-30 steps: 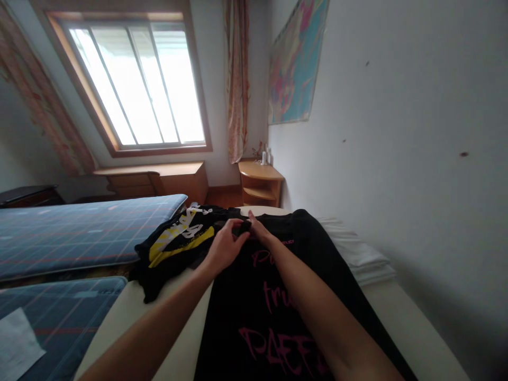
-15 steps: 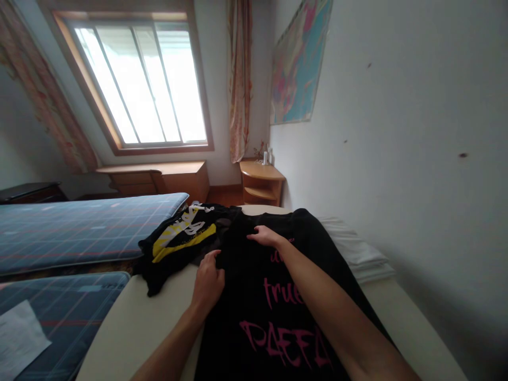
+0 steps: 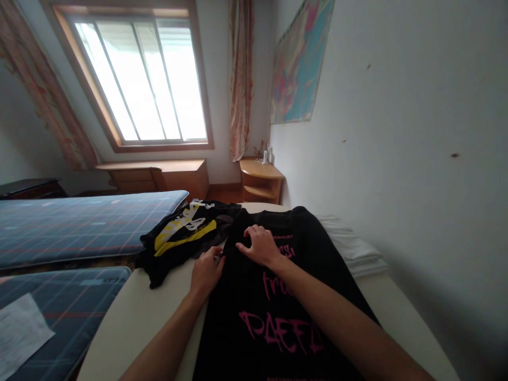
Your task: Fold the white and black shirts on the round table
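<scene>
A black shirt with pink lettering lies spread over the pale table, its lower part running out of view towards me. At its left edge, my left hand is closed, fingers and thumb pinching the cloth there. My right hand rests on the upper part of the shirt with its fingers spread and slightly bent, and my forearm covers part of the lettering. Just beyond my left hand lies a crumpled black garment with a yellow and white print.
The pale table has a rounded edge. Folded white cloth lies on its right side by the wall. Blue plaid mattresses stand to the left, one with a paper sheet. A corner shelf and a desk stand beyond.
My right hand has drawn back a little towards the left, off the far part of the shirt, and its fingers have spread. My left hand has stayed at the left edge, moving slightly.
</scene>
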{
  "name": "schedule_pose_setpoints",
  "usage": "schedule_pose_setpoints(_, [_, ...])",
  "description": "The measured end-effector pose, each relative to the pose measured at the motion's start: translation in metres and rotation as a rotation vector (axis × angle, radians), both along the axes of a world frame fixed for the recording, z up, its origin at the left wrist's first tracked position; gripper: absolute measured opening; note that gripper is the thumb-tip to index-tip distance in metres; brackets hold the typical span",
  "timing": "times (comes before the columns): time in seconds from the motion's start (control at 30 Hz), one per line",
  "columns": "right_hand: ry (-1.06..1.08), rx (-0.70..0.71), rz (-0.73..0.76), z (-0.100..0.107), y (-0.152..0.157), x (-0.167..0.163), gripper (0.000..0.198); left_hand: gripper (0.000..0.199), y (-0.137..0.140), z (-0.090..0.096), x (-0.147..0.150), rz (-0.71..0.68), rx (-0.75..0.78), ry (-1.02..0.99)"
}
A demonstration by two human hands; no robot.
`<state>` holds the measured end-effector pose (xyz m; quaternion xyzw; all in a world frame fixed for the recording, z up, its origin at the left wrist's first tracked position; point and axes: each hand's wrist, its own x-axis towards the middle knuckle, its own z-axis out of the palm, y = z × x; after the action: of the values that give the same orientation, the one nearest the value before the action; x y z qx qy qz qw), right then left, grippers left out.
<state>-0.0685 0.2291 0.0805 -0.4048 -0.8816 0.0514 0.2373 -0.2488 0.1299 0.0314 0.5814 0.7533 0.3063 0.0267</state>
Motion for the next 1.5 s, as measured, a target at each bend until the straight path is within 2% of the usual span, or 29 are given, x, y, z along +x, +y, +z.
schedule_pose_setpoints(0.1, [-0.092, -0.033, 0.083, -0.011, -0.035, -0.004, 0.05, 0.01, 0.001, 0.001, -0.001, 0.007, -0.02, 0.015])
schedule_pose_setpoints(0.23, [-0.141, -0.044, 0.129, -0.014, -0.054, -0.005, 0.018, 0.011, 0.003, -0.001, -0.001, 0.03, -0.03, 0.034])
schedule_pose_setpoints(0.33, [-0.121, -0.109, 0.175, -0.007, -0.048, -0.005, 0.013, 0.013, 0.003, -0.002, 0.0, 0.04, -0.019, 0.043])
schedule_pose_setpoints(0.47, [-0.092, -0.23, 0.081, 0.005, -0.017, -0.012, 0.024, 0.019, 0.002, -0.001, 0.001, -0.024, 0.007, 0.067])
schedule_pose_setpoints(0.63, [0.207, -0.152, -0.173, 0.019, 0.052, -0.032, 0.029, 0.025, 0.003, 0.0, 0.001, -0.126, 0.048, 0.055])
schedule_pose_setpoints(0.73, [0.249, -0.312, -0.294, 0.023, 0.09, -0.046, 0.047, 0.027, 0.004, -0.002, 0.001, -0.148, 0.067, 0.029])
schedule_pose_setpoints(0.83, [0.237, -0.411, -0.302, 0.022, 0.116, -0.06, 0.046, 0.028, 0.005, -0.003, 0.002, -0.165, 0.079, 0.009])
schedule_pose_setpoints(0.93, [0.271, -0.393, -0.251, 0.018, 0.131, -0.072, 0.033, 0.027, 0.004, -0.003, 0.002, -0.149, 0.086, -0.017])
schedule_pose_setpoints(1.0, [0.301, -0.364, -0.194, 0.014, 0.136, -0.077, 0.034, 0.027, 0.004, -0.004, 0.002, -0.129, 0.1, -0.047])
schedule_pose_setpoints(1.1, [0.302, -0.34, -0.11, 0.005, 0.138, -0.082, 0.036, 0.028, 0.005, -0.005, 0.002, -0.124, 0.124, -0.09])
schedule_pose_setpoints(1.2, [0.256, -0.332, -0.088, -0.004, 0.132, -0.079, 0.037, 0.026, 0.005, -0.003, 0.003, -0.154, 0.121, -0.106])
schedule_pose_setpoints(1.33, [0.231, -0.26, -0.162, -0.014, 0.108, -0.07, 0.04, 0.017, 0.004, 0.002, 0.007, -0.175, 0.151, -0.137])
schedule_pose_setpoints(1.5, [0.22, -0.043, -0.277, -0.023, 0.07, -0.058, 0.039, 0.014, 0.008, -0.002, 0.007, -0.068, 0.174, -0.177])
